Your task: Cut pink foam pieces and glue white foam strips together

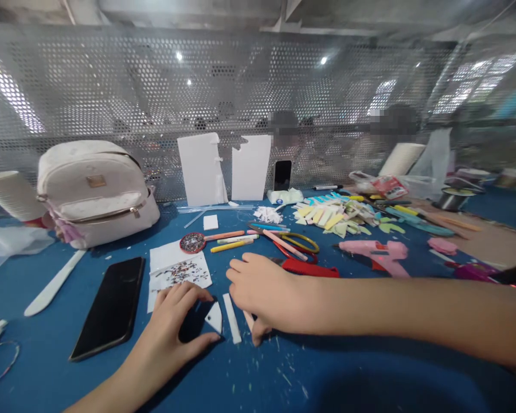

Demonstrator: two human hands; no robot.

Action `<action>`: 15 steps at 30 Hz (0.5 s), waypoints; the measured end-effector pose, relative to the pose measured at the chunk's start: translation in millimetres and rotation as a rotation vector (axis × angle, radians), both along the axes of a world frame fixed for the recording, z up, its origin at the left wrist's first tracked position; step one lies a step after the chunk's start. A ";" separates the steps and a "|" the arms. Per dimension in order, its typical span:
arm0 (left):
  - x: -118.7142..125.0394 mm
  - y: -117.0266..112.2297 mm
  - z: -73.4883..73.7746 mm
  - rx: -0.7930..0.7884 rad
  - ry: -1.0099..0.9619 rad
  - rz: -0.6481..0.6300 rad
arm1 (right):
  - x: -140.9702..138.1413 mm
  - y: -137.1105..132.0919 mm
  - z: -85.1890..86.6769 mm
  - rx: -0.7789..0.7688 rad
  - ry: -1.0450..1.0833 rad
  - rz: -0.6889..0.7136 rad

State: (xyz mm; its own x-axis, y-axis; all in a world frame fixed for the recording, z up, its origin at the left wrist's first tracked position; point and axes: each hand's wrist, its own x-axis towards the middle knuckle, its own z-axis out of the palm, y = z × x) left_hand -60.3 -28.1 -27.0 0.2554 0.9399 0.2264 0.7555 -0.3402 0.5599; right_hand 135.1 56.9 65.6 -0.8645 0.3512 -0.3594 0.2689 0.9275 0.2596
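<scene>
Flat, matte white strip, narrow and straight-edged, lies on the scuffed blue counter between the hands. Just left of the strip: small white fan-shaped piece, curved edge, one dark hole. Left hand loosely curled round that piece, thumb and fingers apart; contact unclear. Right hand palm down just right of the strip, over a thin pinkish stick; can't tell whether it grips. Left of and beyond the strip: creased white paper with dark, glittery specks; farther left, glossy black phone. Beyond the strip: smooth yellow marker, and to its right red-handled tool, partly blocked by the right hand. Well right of the strip: pink plastic glue gun.
</scene>
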 end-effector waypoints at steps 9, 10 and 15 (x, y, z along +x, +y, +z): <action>0.7 1.0 1.5 -0.022 -0.014 0.000 | 6.4 -0.1 -9.3 -0.019 0.181 0.022; 0.9 1.2 1.7 -0.020 -0.015 0.001 | 9.8 0.7 -11.2 -0.035 0.237 0.026; 1.6 0.0 1.8 -0.009 -0.015 0.011 | 31.2 4.8 -19.6 -0.149 0.437 -0.018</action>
